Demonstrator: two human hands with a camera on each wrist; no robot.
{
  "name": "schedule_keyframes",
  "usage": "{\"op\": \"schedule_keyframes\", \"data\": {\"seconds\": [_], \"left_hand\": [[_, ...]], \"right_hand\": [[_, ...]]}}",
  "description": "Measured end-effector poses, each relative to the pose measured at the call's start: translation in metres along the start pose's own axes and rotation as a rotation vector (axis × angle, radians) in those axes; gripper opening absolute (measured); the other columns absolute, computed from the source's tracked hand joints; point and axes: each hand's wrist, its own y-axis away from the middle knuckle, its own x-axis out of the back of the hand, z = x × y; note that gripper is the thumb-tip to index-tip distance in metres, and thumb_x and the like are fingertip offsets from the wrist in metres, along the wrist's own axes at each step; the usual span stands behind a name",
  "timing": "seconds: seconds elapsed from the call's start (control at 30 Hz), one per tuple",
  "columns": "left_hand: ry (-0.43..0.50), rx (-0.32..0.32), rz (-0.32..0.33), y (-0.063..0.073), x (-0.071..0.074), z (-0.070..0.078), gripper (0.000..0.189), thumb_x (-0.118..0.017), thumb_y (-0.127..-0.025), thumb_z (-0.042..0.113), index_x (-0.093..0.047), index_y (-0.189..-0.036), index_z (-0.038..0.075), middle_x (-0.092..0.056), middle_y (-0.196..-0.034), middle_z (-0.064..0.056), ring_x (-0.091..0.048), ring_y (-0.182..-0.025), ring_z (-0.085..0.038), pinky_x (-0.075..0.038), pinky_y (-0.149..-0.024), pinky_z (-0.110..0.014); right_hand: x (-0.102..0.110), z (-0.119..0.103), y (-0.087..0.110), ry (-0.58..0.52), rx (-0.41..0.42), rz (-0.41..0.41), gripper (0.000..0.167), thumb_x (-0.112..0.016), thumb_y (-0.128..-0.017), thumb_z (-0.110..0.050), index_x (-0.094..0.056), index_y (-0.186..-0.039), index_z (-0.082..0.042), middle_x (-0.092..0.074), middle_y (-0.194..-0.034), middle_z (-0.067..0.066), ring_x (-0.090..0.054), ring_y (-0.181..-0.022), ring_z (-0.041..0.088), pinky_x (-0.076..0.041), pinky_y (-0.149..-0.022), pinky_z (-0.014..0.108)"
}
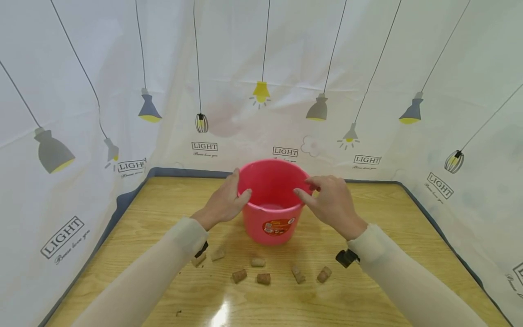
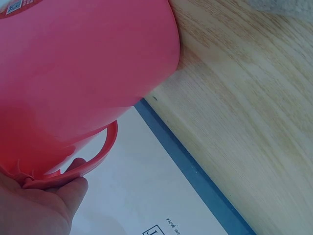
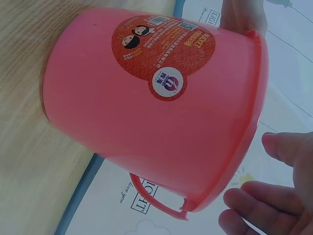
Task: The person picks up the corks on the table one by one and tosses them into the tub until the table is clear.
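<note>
A pink plastic bucket (image 1: 269,222) with a red label (image 3: 161,54) stands upright towards the back of the table. My left hand (image 1: 222,200) grips its left side at the rim, thumb over the edge. In the left wrist view, the fingers are about the bucket's pink handle (image 2: 111,142). Beside the right rim is my right hand (image 1: 333,202), its thumb and fingers spread and loosely bent. A gap shows between them and the rim in the right wrist view. Several corks (image 1: 258,262) lie on the table in front of the bucket.
The wooden table (image 1: 392,254) has a dark blue border along its edges. White sheeting (image 1: 253,41) printed with hanging lamps encloses the back and both sides. Small dark crumbs (image 1: 178,313) lie near the front left.
</note>
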Motion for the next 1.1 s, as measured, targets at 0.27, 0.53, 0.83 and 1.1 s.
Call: {"op": "schedule_keyframes", "data": {"seconds": [0.27, 0.53, 0.83, 1.1], "left_hand": [[0.007, 0.001, -0.002, 0.000, -0.001, -0.001, 0.085, -0.046, -0.104, 0.042, 0.000, -0.164, 0.004, -0.030, -0.161, -0.017, -0.047, -0.131, -0.033, -0.047, -0.104, -0.057], [0.008, 0.002, 0.000, 0.000, 0.000, 0.000, 0.085, -0.046, -0.104, 0.042, -0.001, -0.164, 0.004, -0.030, -0.161, -0.016, -0.048, -0.130, -0.032, -0.048, -0.103, -0.057], [0.019, -0.002, 0.001, -0.001, -0.001, -0.002, 0.084, -0.047, -0.103, 0.041, -0.001, -0.164, 0.004, -0.031, -0.161, -0.017, -0.049, -0.129, -0.033, -0.049, -0.102, -0.057], [0.016, -0.001, -0.006, 0.000, 0.000, -0.001, 0.085, -0.047, -0.104, 0.041, -0.001, -0.164, 0.004, -0.026, -0.164, -0.017, -0.046, -0.133, -0.034, -0.047, -0.104, -0.057]], "right_hand": [[0.004, 0.000, 0.009, -0.027, -0.037, -0.006, 0.034, -0.080, -0.090, -0.033, -0.080, -0.108, -0.003, -0.078, -0.093, 0.009, -0.066, -0.085, 0.028, -0.054, -0.074, 0.043], [0.006, 0.001, 0.020, -0.048, -0.019, 0.028, 0.032, -0.081, -0.089, -0.031, -0.080, -0.109, -0.007, -0.078, -0.093, 0.008, -0.068, -0.083, 0.027, -0.056, -0.071, 0.042], [0.006, 0.003, 0.032, -0.010, 0.020, 0.048, 0.035, -0.084, -0.086, -0.033, -0.081, -0.104, -0.004, -0.077, -0.087, 0.007, -0.067, -0.078, 0.025, -0.055, -0.070, 0.043], [0.008, 0.006, 0.043, 0.019, -0.003, 0.026, 0.038, -0.083, -0.086, -0.037, -0.080, -0.105, -0.004, -0.076, -0.088, 0.008, -0.066, -0.082, 0.028, -0.053, -0.076, 0.048]]}}
